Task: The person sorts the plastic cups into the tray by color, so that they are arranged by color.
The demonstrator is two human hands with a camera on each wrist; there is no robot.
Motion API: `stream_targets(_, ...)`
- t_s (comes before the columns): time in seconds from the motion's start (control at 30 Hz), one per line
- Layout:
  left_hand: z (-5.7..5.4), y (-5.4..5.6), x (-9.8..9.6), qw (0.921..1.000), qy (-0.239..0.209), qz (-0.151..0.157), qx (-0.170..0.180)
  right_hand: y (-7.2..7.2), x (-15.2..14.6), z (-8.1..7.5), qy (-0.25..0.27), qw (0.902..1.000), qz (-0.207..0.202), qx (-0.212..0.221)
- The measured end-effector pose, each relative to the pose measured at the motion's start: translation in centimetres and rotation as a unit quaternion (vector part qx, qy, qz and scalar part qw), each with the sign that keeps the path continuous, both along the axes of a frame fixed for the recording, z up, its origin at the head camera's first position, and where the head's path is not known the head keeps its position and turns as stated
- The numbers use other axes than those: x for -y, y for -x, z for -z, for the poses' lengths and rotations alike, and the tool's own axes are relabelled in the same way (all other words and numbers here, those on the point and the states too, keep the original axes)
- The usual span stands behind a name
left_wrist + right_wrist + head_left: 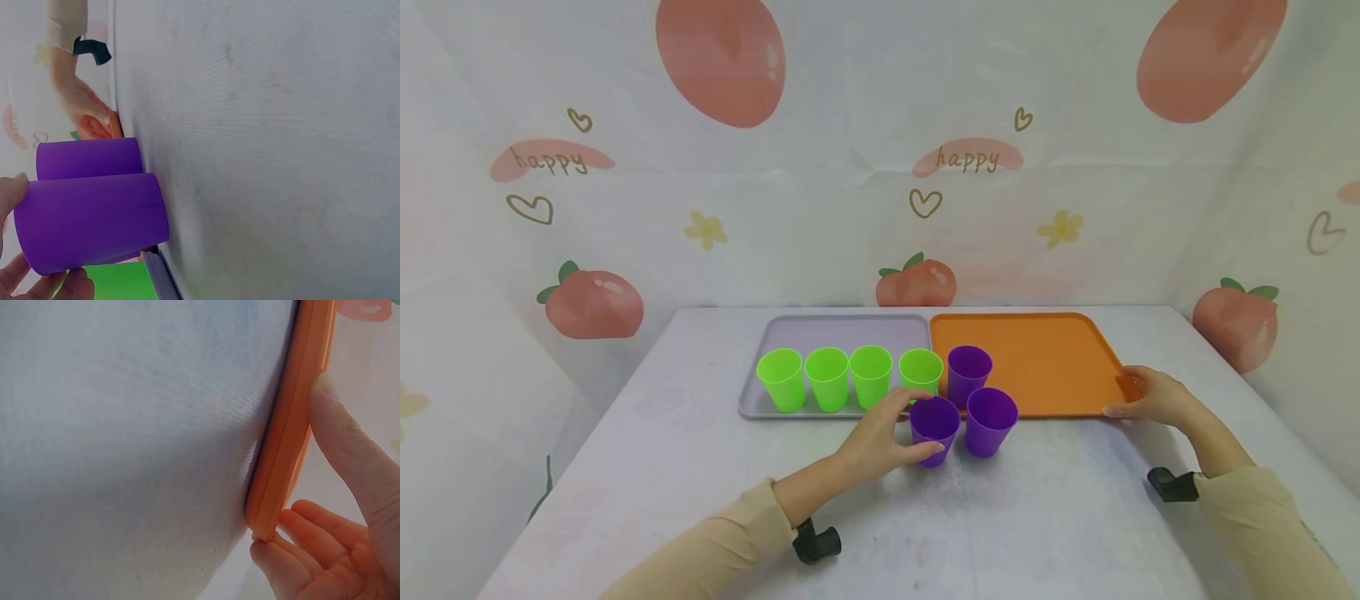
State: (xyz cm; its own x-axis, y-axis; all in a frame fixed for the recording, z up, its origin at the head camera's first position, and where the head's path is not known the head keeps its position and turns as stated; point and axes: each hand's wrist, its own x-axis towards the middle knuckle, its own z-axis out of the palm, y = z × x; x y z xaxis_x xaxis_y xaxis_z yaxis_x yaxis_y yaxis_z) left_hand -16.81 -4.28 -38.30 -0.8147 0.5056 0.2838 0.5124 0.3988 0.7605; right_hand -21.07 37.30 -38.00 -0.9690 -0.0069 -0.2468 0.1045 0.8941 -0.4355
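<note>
My left hand (876,442) holds a purple cup (934,429) standing at the trays' front edge, thumb on its near side and fingers round its far side. A second purple cup (990,423) stands just right of it on the table. The third purple cup (967,375) is on the left part of the orange tray (1037,367). With thumb and fingers my right hand (1159,398) grips that tray's front right corner; in the right wrist view the thumb (340,428) lies along the orange rim. The left wrist view shows the held cup (94,219) from the side.
A grey tray (842,329) adjoins the orange one on the left. Several bright green cups (827,379) stand upright in a row along its front. The white table (700,467) extends around both trays, with a printed cloth (820,208) hanging behind.
</note>
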Motion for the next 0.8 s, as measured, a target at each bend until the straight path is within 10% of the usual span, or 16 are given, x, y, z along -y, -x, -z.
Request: stream_targets(0.8, -1.7, -0.1, 0.0, 0.9998, 0.012, -0.003, 0.015, 0.0, -0.1, 0.1, -0.001, 1.0, 0.005, 0.0)
